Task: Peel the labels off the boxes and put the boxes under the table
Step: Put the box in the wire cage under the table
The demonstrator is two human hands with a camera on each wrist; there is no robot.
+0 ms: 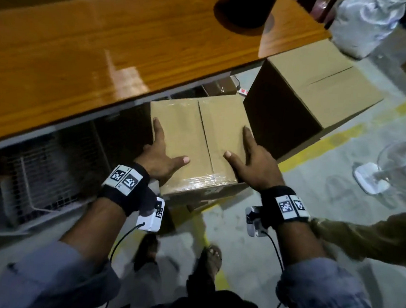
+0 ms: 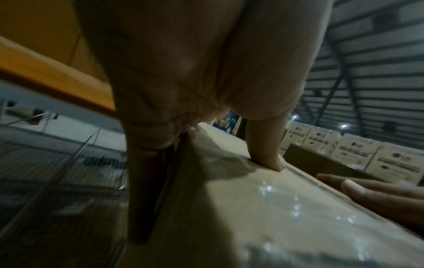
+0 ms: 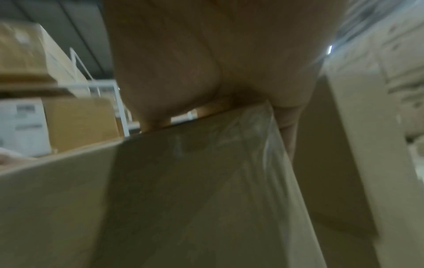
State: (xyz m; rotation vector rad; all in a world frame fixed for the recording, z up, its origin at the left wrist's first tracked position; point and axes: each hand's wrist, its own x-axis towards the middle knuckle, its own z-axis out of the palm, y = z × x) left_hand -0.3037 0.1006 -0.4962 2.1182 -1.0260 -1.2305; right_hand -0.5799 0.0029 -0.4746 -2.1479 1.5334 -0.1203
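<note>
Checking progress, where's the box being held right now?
Head view: the box sits centre, between both hands, at the table edge, left of a larger box.

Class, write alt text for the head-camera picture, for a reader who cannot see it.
Seen from above, a person's left hand and right hand lie spread on the sides of a taped cardboard box held at the edge of an orange wooden table. A larger cardboard box stands on the floor to its right, partly under the table.
</note>
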